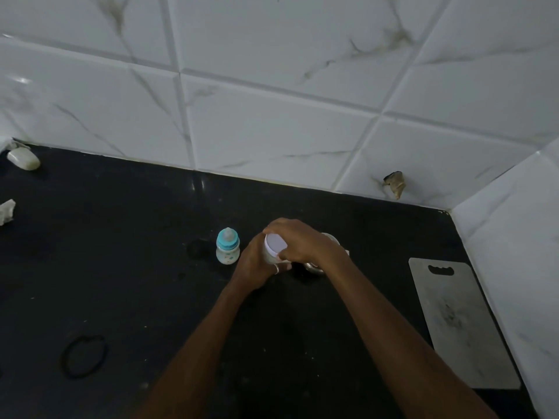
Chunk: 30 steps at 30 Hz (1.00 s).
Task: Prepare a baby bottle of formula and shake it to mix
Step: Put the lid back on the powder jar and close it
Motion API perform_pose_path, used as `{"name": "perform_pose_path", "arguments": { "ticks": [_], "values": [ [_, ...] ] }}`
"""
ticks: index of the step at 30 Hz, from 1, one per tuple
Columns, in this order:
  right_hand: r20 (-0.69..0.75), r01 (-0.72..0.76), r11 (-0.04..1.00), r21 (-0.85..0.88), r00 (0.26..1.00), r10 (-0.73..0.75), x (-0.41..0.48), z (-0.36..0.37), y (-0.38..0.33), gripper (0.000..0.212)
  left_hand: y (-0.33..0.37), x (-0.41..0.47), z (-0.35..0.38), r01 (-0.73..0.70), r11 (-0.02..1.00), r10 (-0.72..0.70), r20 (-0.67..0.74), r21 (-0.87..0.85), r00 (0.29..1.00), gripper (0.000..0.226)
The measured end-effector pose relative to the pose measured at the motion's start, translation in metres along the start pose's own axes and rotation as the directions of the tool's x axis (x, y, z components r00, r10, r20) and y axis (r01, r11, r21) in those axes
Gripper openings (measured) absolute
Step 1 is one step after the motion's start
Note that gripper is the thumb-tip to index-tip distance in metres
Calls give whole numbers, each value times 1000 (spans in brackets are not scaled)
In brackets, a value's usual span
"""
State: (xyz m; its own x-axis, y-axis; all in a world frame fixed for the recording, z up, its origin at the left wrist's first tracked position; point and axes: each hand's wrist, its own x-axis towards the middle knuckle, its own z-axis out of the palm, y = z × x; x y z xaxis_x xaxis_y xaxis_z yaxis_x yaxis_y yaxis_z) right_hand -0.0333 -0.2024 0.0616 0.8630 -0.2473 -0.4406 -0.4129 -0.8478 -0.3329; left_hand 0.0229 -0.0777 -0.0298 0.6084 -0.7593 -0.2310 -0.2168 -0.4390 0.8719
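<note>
The left hand (255, 263) is gripping a white jar (268, 257), fingers curled round it; the right hand (299, 241) is clasping its lid (275, 244) from above. The baby bottle (227, 246) is standing upright on the table (121, 267), just left

A black desk (121, 282) fills the lower view in dim light. Glossy white, marble-veined wall tiles (272, 116) rise at twelve o'clock and meet a second tiled wall (514, 237) in a corner at three o'clock.

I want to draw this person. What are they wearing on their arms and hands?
Both forearms are bare: no sleeves, gloves or watch show. The left hand has a thin, pale ring on one finger. No ring shows on the right hand.
</note>
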Motion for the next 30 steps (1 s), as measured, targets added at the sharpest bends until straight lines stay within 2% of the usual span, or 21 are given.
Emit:
{"name": "perform_pose_path", "arguments": {
  "ticks": [3, 6, 10, 12, 15, 19, 22, 26, 30],
  "values": [
    [-50, -35, 999, -26, 998, 34, 2, 7, 0, 68, 0, 1, 0, -14, 1000, 14, 2, -6, 1000, 84],
    [-146, -114, 991, -66, 984, 104, 3, 19, -3, 70, -1, 2, -1, -24, 997, 19, 66, 70, 998, 74],
    [-295, -261, 956, -134, 931, 213, 3, 31, -13, 70, -10, -1, -2, -46, 998, 45, -23, -32, 999, 82],
    [-334, -289, 942, -172, 916, 221, 4, 35, -17, 70, -9, -1, -4, -50, 998, 49, -22, -45, 999, 81],
    [-282, -279, 946, -166, 933, 225, 4, 29, -15, 77, -7, 0, -4, -63, 998, 63, 3, -25, 998, 77],
    [-93, -162, 955, -247, 985, 143, 1, 4, -8, 91, -4, -3, -4, -27, 996, 26, -13, -82, 1000, 92],
    [-18, -121, 951, -283, 993, 120, 3, -5, -6, 88, 1, -3, -4, -16, 998, 17, 10, -58, 1000, 93],
    [42, -88, 968, -236, 994, 101, 7, -1, -5, 81, 8, -1, -3, -31, 997, 27, 66, 71, 997, 86],
    [54, -54, 971, -231, 996, 68, 8, -1, -3, 79, 6, -1, -4, 5, 999, -8, 52, 42, 999, 86]
  ]
}}
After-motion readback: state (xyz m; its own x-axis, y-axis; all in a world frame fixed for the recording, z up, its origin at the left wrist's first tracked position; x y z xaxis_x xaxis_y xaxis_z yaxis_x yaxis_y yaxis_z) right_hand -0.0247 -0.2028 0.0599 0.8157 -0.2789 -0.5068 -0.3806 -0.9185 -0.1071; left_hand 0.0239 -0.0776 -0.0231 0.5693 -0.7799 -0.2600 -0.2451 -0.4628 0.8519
